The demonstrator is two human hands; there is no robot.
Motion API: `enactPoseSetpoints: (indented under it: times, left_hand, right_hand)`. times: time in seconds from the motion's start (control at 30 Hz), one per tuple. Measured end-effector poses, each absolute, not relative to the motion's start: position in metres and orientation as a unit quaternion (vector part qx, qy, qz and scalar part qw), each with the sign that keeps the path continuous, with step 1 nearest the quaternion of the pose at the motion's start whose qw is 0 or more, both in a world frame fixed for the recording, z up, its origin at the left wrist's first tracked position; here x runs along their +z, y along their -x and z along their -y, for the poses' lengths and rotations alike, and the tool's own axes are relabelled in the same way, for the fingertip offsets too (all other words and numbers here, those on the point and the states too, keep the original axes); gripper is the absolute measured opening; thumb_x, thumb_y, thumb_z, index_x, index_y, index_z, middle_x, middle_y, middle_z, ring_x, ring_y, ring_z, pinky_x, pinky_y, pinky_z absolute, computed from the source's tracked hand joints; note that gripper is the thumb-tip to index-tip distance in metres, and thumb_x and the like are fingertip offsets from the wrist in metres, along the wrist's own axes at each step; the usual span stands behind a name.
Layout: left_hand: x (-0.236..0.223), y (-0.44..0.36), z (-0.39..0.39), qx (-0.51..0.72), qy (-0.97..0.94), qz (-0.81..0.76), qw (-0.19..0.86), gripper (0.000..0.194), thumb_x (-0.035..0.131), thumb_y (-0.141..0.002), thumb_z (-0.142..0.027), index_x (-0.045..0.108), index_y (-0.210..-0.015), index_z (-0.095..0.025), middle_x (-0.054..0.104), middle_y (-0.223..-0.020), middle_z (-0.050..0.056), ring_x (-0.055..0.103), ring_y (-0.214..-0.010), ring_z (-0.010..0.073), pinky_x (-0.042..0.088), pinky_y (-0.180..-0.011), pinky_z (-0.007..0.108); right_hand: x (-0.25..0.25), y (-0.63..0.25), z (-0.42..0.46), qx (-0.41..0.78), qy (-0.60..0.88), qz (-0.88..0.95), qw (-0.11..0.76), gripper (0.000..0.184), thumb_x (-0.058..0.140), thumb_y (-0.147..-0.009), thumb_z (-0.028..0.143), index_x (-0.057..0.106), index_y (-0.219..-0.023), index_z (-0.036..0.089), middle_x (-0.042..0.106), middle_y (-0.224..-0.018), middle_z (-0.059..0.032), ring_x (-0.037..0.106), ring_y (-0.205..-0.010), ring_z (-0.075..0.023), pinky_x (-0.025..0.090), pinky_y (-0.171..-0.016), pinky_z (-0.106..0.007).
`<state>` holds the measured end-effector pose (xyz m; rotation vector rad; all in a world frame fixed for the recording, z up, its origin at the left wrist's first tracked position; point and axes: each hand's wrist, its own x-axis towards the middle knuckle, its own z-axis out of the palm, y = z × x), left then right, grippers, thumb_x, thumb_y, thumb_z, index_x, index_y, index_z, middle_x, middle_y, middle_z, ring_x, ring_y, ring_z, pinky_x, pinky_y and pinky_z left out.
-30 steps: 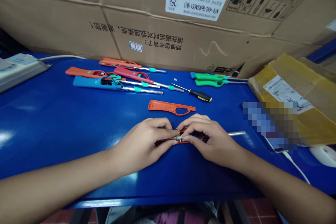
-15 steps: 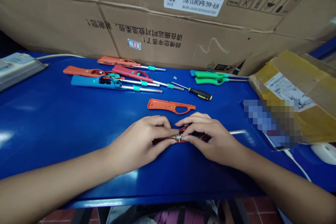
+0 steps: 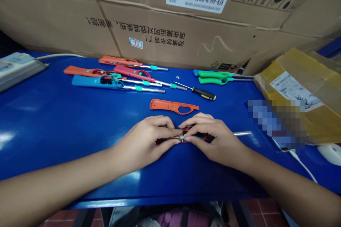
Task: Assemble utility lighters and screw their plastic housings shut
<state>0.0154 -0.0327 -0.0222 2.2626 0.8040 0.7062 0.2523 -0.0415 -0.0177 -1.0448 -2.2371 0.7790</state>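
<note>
An opened orange lighter [image 3: 184, 141] with a long metal tube lies low over the blue table, mostly covered by my fingers. My left hand [image 3: 151, 136] pinches its inner parts from the left, thumb and fingertips closed near a small white piece [image 3: 182, 137]. From the right, my right hand [image 3: 210, 135] has thumb and index finger closed on the same spot, and the metal tube [image 3: 242, 133] sticks out beyond it. Just behind my hands rests the loose orange half shell [image 3: 174, 106], hollow side up. What exactly each fingertip grips is partly hidden.
Several long-tube lighters, including a blue one [image 3: 97, 82], lie at the back left. A screwdriver [image 3: 204, 94] and green lighters [image 3: 214, 78] lie further right. A large carton [image 3: 149, 17] walls off the back; a taped box [image 3: 298, 88] and blurred phone [image 3: 277, 124] occupy the right.
Both hands stay almost in place, with only slight fingertip movement at the white piece. The whole view has shifted a little.
</note>
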Motion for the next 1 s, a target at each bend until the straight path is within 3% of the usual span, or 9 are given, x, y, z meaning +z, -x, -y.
enactPoseSetpoints:
  times: [0.4, 0.63, 0.8, 1.0]
  left_hand:
    - [-0.020, -0.011, 0.026, 0.264, -0.872, -0.296, 0.288, 0.022, 0.068, -0.095, -0.021, 0.075, -0.117, -0.019, 0.075, -0.101, 0.003, 0.069, -0.093, 0.0162, 0.054, -0.088, 0.031]
    - [-0.010, -0.008, 0.027, 0.288, -0.852, -0.323, 0.295, 0.026, 0.070, -0.090, -0.018, 0.074, -0.115, -0.017, 0.072, -0.108, 0.006, 0.067, -0.102, 0.0176, 0.055, -0.092, 0.031]
    - [-0.008, -0.002, 0.018, 0.259, -0.844, -0.376, 0.283, 0.026, 0.063, -0.092, -0.019, 0.074, -0.116, -0.018, 0.074, -0.113, 0.007, 0.067, -0.109, 0.0221, 0.054, -0.097, 0.039]
    - [-0.015, -0.006, 0.013, 0.254, -0.839, -0.367, 0.311, 0.018, 0.062, -0.095, -0.020, 0.075, -0.107, -0.020, 0.077, -0.106, 0.004, 0.069, -0.099, 0.0196, 0.053, -0.092, 0.036]
  right_hand:
    - [-0.012, -0.256, 0.040, 0.261, 0.418, 0.831, 0.259, 0.006, 0.070, -0.089, 0.019, 0.071, -0.090, 0.025, 0.075, -0.116, -0.0044, 0.067, -0.113, -0.0229, 0.048, -0.101, -0.046]
    - [-0.010, -0.251, 0.042, 0.230, 0.444, 0.834, 0.232, 0.017, 0.068, -0.090, 0.024, 0.059, -0.105, 0.026, 0.071, -0.110, -0.0026, 0.065, -0.106, -0.0215, 0.046, -0.095, -0.041]
    - [-0.012, -0.249, 0.040, 0.213, 0.439, 0.840, 0.237, 0.013, 0.066, -0.092, 0.025, 0.062, -0.105, 0.026, 0.071, -0.109, -0.0015, 0.065, -0.107, -0.0205, 0.043, -0.095, -0.039]
    - [-0.017, -0.246, 0.040, 0.195, 0.415, 0.862, 0.215, 0.009, 0.065, -0.096, 0.026, 0.067, -0.104, 0.028, 0.072, -0.104, -0.0003, 0.064, -0.104, -0.0198, 0.039, -0.093, -0.040]
